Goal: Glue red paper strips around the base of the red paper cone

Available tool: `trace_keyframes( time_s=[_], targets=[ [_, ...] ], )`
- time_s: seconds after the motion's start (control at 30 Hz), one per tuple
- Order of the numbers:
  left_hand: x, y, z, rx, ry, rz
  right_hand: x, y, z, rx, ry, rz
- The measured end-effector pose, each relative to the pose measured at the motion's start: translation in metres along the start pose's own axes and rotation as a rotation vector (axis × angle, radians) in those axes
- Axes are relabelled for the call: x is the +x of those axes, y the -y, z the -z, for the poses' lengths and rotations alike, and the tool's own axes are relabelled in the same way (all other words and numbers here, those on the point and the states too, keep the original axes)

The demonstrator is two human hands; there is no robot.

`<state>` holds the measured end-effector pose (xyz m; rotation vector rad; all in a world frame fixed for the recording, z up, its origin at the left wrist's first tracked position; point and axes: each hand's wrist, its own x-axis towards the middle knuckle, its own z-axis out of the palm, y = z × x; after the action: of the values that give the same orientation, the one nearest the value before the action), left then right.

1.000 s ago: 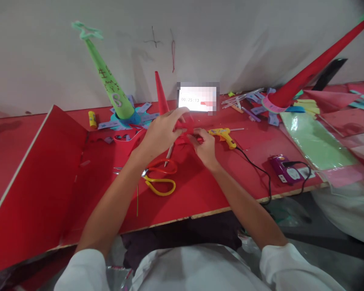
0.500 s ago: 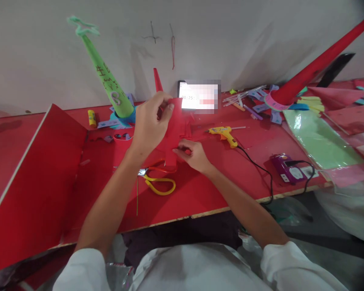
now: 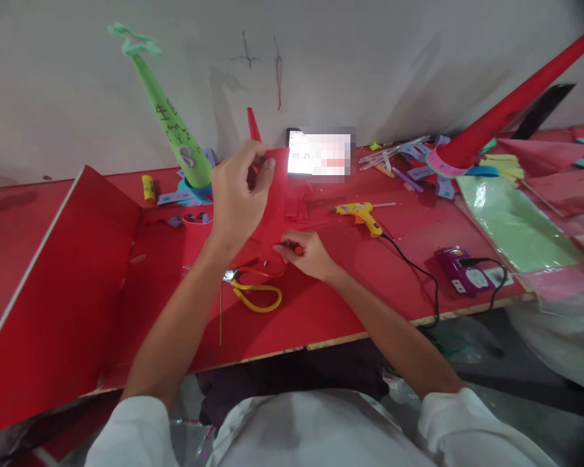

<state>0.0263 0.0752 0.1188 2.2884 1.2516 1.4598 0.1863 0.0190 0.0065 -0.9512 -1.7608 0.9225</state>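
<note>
A strip of red paper (image 3: 276, 194) is held up over the red table (image 3: 316, 318). My left hand (image 3: 241, 194) pinches its top between thumb and fingers. Lower down, my right hand (image 3: 305, 253) has its fingers closed at the strip's lower right edge. Beneath the strip and beside my left forearm lie scissors (image 3: 257, 298) with yellow and orange handles. More red paper strips (image 3: 296, 206) rest behind my right hand.
A yellow glue gun (image 3: 363, 215) with a black cable lies right of my hands, near a purple box (image 3: 462, 271). Behind stand a lit phone (image 3: 304, 155), a green cone (image 3: 172, 123) and a red cone (image 3: 511, 97). A red panel (image 3: 63, 285) rises at left.
My left hand has shifted slightly left and up with the top of the red strip. My right hand has moved slightly down and left along its edge.
</note>
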Motion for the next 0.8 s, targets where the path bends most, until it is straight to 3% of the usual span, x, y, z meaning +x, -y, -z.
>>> trace_keyframes(
  time_s=[0.47, 0.57, 0.7, 0.73, 0.77, 0.8],
  targets=[
    [0.007, 0.013, -0.001, -0.049, -0.046, -0.012, 0.001, 0.004, 0.003, 0.233, -0.030, -0.053],
    [0.011, -0.001, 0.010, -0.174, -0.132, -0.068, 0.001, 0.007, 0.006, 0.226, -0.086, -0.036],
    [-0.005, -0.044, 0.040, -0.268, -0.270, -0.200, 0.000, 0.009, 0.011, 0.210, -0.211, -0.057],
    [-0.016, -0.054, 0.046, -0.224, -0.191, -0.159, 0.000, 0.009, 0.012, 0.222, -0.244, -0.065],
    [-0.030, -0.062, 0.050, -0.168, 0.029, -0.150, 0.001, 0.009, 0.013, 0.238, -0.279, -0.066],
    [-0.046, -0.068, 0.052, -0.138, 0.204, -0.248, 0.001, 0.010, 0.013, 0.251, -0.316, -0.063]
  ],
)
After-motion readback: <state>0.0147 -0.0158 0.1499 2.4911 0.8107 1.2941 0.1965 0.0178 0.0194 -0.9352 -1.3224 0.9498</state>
